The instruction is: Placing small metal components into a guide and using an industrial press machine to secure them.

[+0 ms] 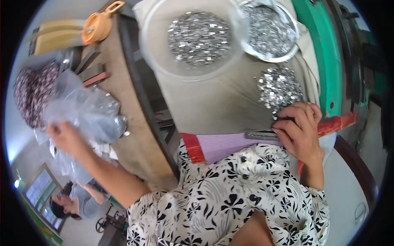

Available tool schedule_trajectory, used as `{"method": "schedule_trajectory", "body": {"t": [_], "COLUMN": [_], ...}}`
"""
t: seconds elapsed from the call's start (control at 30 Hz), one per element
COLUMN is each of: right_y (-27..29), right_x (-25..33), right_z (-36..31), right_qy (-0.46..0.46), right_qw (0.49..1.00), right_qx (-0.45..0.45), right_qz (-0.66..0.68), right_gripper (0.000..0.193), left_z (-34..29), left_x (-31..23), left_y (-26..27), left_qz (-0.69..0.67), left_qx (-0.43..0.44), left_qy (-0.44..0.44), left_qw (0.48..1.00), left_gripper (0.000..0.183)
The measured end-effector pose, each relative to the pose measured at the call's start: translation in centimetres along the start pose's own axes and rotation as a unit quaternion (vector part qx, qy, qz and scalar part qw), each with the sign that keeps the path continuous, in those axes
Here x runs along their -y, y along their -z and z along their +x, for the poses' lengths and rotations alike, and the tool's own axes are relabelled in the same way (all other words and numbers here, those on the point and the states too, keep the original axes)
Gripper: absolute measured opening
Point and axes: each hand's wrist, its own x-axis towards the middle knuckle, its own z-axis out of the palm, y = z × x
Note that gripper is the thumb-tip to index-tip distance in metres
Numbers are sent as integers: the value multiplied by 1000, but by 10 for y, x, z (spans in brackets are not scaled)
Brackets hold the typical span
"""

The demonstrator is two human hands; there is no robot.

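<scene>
Far to the left, my left hand [61, 137] is closed at the edge of a clear plastic bag [76, 102], slightly blurred. Shiny metal pieces in plastic [100, 112] lie beside it on the wooden bench. My right hand [301, 127] rests at the right front of the cloth-covered work surface, fingers curled round something dark that they mostly hide. Its fingertips are at the near edge of a loose pile of small shiny metal pieces [279, 88]. A narrow dark grey bar [262, 135] lies along the front edge, its right end beside my thumb.
A translucent tub [154, 61] of metal pieces stands at the back, beside a metal bowl [293, 49] of more. Green machinery [324, 61] borders the right. The wooden bench [135, 139] holds an orange plastic container [96, 28] and dark blocks [92, 74]. Another person [86, 201] sits at lower left.
</scene>
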Motion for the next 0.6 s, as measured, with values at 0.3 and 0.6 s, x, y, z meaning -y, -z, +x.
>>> {"method": "schedule_trajectory", "body": {"t": [0.3,0.6], "right_y": [1,-6], "right_x": [-5,6], "right_z": [-10,-28], "right_qy": [-9,-31], "right_qw": [998,997], "right_qx": [-59,-65], "right_qz": [38,34], "right_gripper": [19,19], "left_z": [-60,-179], "left_x": [-71,-155], "left_y": [64,18], "left_qz": [88,-252], "left_qx": [-336,324], "left_qy": [-370,-432], "left_qw": [862,803], "left_gripper": [60,27]}}
